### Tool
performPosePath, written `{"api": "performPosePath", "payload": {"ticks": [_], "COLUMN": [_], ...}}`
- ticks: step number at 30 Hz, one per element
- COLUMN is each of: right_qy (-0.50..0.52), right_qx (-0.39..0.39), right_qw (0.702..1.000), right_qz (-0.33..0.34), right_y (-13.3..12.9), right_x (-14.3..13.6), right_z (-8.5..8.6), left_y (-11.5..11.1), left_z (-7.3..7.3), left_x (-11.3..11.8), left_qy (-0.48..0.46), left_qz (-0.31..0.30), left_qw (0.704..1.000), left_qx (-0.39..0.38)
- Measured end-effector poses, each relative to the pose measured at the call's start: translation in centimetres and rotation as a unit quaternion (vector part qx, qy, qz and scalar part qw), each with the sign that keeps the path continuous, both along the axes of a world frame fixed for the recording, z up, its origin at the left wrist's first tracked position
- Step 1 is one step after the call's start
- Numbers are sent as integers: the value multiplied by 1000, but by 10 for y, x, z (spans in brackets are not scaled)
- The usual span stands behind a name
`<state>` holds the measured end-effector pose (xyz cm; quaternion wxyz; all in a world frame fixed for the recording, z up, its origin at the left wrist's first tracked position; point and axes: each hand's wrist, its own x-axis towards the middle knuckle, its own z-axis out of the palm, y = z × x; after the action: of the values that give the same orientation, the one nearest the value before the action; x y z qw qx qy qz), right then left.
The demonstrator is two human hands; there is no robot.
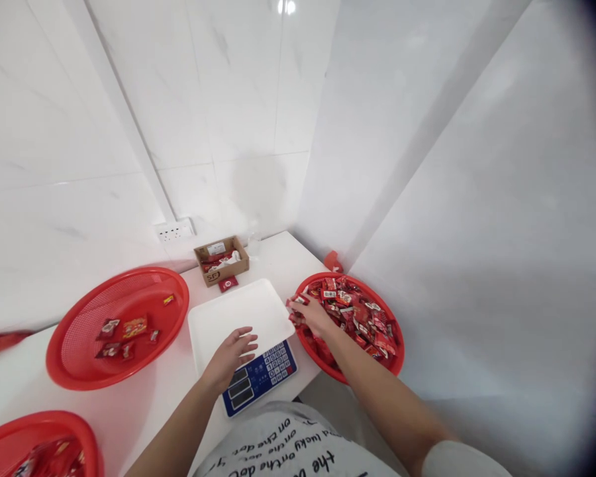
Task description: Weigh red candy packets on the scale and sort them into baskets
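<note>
My right hand (312, 314) is closed around some red wrapped snack packets (297, 302), at the left rim of a red basket (400, 358) heaped with similar packets. Over the front edge of a white scale tray (243, 306), my left hand (231, 358) hovers with its fingers apart and nothing in it. Nothing lies on the visible part of the tray. Below the tray, the scale's blue panel (265, 377) shows number keys and dark displays, partly covered by my left hand.
A red basket (59, 374) with several packets stands left of the scale. Another red basket (87, 430) is at the lower left. Behind the scale are a cardboard box (233, 269) and a red packet (228, 283). Walls close off the back and right.
</note>
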<state>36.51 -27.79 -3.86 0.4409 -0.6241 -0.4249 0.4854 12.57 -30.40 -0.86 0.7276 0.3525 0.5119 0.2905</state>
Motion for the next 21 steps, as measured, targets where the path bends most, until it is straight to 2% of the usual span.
{"api": "performPosePath", "payload": {"ticks": [4,7,9,11,14,17,21], "right_qy": [55,38,-2,-56,-133,-184,-233], "right_qx": [-30,-50,-58,-55,-31,9,51], "right_qw": [996,994,994,991,981,966,947], "right_qz": [59,84,93,105,141,181,214], "right_y": [11,12,10,5,-5,-16,-21], "right_x": [-39,-41,-34,-28,-31,-49,-66], "right_z": [-2,-8,-12,-16,-22,-27,-28], "left_y": [4,8,9,10,11,14,20], "left_z": [-2,-16,-31,-45,-58,-60,-57], "left_x": [6,-1,-7,-11,-11,-4,7], "left_qy": [78,178,259,339,432,474,496], "left_qz": [-4,-28,-55,-81,-138,-216,-293], "left_qw": [994,969,929,873,795,744,694], "left_qx": [75,170,259,342,403,419,431]}}
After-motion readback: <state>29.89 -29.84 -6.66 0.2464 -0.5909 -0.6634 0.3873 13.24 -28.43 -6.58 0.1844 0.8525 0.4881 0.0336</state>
